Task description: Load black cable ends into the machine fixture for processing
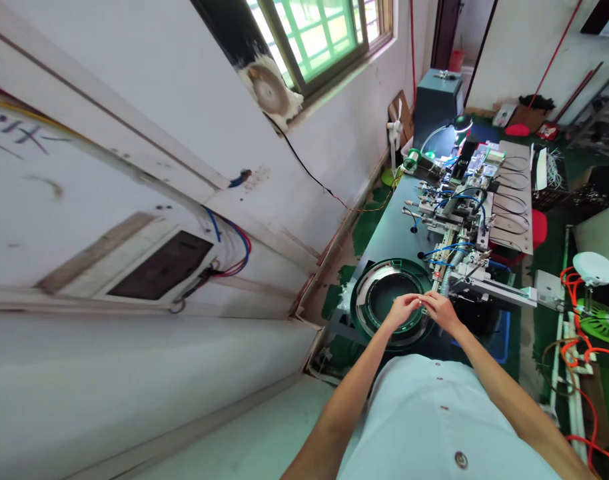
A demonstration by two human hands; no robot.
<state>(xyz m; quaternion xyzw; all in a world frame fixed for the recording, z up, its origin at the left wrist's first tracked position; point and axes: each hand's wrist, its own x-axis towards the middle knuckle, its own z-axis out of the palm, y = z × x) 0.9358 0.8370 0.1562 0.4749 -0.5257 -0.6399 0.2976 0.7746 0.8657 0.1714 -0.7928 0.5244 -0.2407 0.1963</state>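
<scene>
Over the right part of a round green feeder bowl (360, 293), my left hand (403, 311) and my right hand (440, 309) meet at the fingertips. Both hands are closed in a pinch. A tiny pale piece seems to show between the fingertips, too small to name. The bowl has a silvery ring inside its dark green rim. Just beyond my right hand, the feed track (438, 267) of a machine runs away from the bowl. A small red light glows on that track.
An assembly machine (457, 200) with blue air tubes and a lit lamp (463, 124) stands on a grey bench (384, 230). A blue bin (504, 340) is below at right. Orange hoses (579, 333) lie farther right. A white wall (264, 267) borders the left.
</scene>
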